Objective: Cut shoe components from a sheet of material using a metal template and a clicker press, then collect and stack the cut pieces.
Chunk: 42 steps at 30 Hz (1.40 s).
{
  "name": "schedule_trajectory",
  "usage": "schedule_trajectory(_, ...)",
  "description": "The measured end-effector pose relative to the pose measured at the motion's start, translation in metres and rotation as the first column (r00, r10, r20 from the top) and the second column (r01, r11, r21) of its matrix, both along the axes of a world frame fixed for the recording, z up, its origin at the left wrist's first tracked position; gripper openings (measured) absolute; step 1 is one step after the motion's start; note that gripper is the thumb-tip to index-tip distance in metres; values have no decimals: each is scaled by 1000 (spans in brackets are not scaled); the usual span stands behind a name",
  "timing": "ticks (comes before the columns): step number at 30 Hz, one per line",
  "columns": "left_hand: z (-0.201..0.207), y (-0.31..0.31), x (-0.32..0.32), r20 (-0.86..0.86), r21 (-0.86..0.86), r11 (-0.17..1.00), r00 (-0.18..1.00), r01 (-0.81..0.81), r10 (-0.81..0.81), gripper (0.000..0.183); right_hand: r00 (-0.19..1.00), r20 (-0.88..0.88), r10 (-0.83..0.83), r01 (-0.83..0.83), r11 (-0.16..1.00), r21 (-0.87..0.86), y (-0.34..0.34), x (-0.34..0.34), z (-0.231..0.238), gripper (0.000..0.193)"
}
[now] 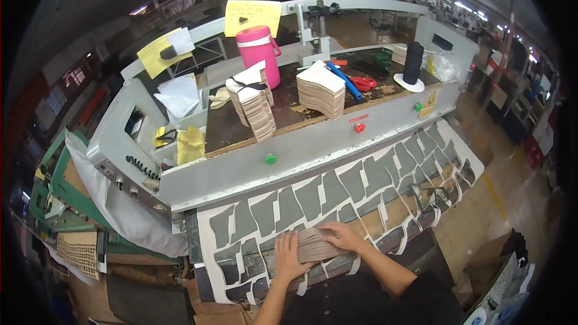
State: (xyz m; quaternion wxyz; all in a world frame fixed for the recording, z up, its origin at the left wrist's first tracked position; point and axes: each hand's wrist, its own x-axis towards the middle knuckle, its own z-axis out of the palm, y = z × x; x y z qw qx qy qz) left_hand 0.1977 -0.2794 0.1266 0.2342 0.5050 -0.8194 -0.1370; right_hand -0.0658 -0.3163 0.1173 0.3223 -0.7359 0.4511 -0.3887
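Note:
A stack of thin greyish-brown cut pieces (315,245) sits between my two hands at the near edge of the machine's bed. My left hand (288,256) presses against the stack's left end, fingers curled over it. At the opposite end, my right hand (342,236) grips the stack with bent fingers. Under and beyond them spreads a white sheet (208,235) with rows of cut-out openings, the dark bed showing through. Toward its near side the sheet is reduced to narrow curved strips (394,244).
Above the bed runs a grey machine beam (313,138) with green buttons and a red button (360,127). On its top stand two piles of cut pieces (256,108), a pink jug (262,54), a blue marker-like tube (344,80), red-handled cutters (364,83) and a dark thread cone (413,63).

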Motion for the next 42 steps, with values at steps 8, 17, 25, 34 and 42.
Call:
schedule_trajectory(8, -4, 2, 4, -1, -34, 999, 1000, -5, 5, 130, 954, -212, 212, -196, 976, 94, -1, -29, -8, 19)
schedule_trajectory(17, -8, -1, 1, -64, 9, 1000, 998, -6, 6, 122, 926, -309, 218, -206, 976, 70, -5, -16, 9, 29)
schedule_trajectory(25, -26, 10, 3, -164, -67, 997, 986, -45, 33, 109, 956, 251, 153, -191, 972, 134, -3, 12, -19, 24)
schedule_trajectory(34, -28, 10, 2, -162, -53, 998, 986, -47, 38, 95, 918, -363, 158, -214, 970, -119, -24, -1, -22, 33)
schedule_trajectory(42, -20, 9, 1, -150, -85, 996, 988, -35, 22, 113, 786, -545, 292, -246, 956, 158, -24, -9, -6, 20)
